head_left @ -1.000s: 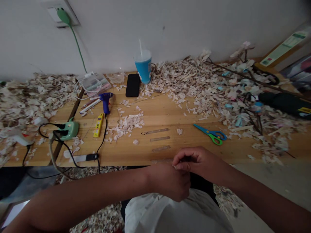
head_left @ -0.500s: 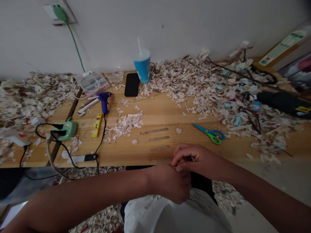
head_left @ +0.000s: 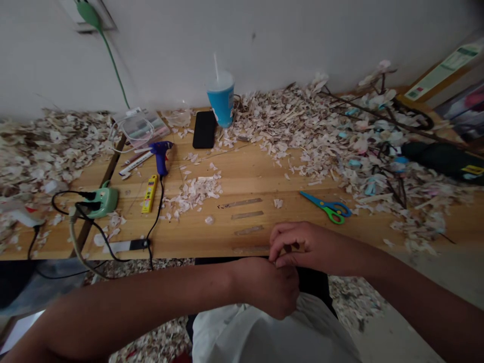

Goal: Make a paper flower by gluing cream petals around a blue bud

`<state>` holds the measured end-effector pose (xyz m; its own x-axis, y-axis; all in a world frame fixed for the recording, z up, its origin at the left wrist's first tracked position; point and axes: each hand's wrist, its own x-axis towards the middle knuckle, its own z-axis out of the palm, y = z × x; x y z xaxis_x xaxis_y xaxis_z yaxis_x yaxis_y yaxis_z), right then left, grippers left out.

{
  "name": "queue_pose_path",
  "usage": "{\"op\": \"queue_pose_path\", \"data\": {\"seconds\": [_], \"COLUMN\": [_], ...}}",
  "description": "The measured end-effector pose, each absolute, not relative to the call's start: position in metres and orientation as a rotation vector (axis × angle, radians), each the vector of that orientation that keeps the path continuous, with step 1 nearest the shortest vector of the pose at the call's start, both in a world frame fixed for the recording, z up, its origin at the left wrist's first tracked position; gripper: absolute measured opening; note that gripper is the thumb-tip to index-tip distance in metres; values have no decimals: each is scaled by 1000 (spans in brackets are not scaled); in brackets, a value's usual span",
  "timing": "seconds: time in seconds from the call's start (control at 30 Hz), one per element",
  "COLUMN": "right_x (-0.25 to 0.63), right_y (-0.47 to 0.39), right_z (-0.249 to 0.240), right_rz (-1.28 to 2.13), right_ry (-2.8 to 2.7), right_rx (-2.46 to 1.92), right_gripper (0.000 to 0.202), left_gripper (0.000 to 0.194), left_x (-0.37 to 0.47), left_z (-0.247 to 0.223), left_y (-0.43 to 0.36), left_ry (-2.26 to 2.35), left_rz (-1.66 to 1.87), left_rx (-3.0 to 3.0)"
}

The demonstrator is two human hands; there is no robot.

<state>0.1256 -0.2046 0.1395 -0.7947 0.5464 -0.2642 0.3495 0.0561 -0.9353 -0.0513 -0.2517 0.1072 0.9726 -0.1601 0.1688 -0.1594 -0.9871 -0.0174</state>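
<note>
My left hand [head_left: 270, 285] is closed at the table's front edge, its back turned up and its fingers curled out of sight. My right hand [head_left: 297, 246] meets it from the right, thumb and fingers pinched together against the left hand's thumb side. Whatever lies between the fingertips is hidden or too small to name. Just beyond the hands, several thin, flat brownish strips [head_left: 247, 215] lie on the wooden table [head_left: 257, 174]. Scissors [head_left: 328, 207] with blue and green handles rest to the right of the strips.
A blue glue gun [head_left: 162, 156], a yellow box [head_left: 149, 194] and a green power adapter [head_left: 107, 200] with cables sit at the left. At the back stand a blue cup [head_left: 222, 103] and a black phone [head_left: 204, 130]. Dry petal-like scraps [head_left: 287, 121] are heaped along the wall.
The view has shifted very slightly. Both hands stay together at the table edge, with only a small movement of the right fingers.
</note>
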Motion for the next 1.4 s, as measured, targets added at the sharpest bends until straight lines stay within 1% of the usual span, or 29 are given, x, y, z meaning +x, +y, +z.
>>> {"op": "queue_pose_path", "data": {"seconds": [0.17, 0.3, 0.5, 0.67, 1.03, 1.2, 1.4], "right_x": [125, 125, 122, 125, 129, 128, 126], "right_y": [-209, -211, -216, -222, -225, -227, -233], "right_z": [138, 138, 139, 137, 142, 143, 149], "right_rz": [1787, 1760, 1706, 1697, 1700, 1763, 1803], "right_ry": [-2211, -2227, -2273, -2244, -2127, -1995, -1867], "right_rx": [-898, -871, -937, -976, -965, -956, -932], "right_gripper": [13, 12, 6, 8, 15, 19, 19], "left_gripper": [21, 20, 17, 18, 19, 23, 28], "left_x": [-51, -52, -52, -50, -47, -46, -48], "left_z": [106, 106, 100, 99, 109, 121, 136], "left_y": [-253, -253, -257, -262, -261, -258, -253], "left_ry": [305, 304, 320, 297, 305, 336, 399], "left_rz": [-247, -264, -273, -267, -339, -363, -434], "left_rx": [-3155, -3163, -3199, -3245, -3155, -3090, -3064]}}
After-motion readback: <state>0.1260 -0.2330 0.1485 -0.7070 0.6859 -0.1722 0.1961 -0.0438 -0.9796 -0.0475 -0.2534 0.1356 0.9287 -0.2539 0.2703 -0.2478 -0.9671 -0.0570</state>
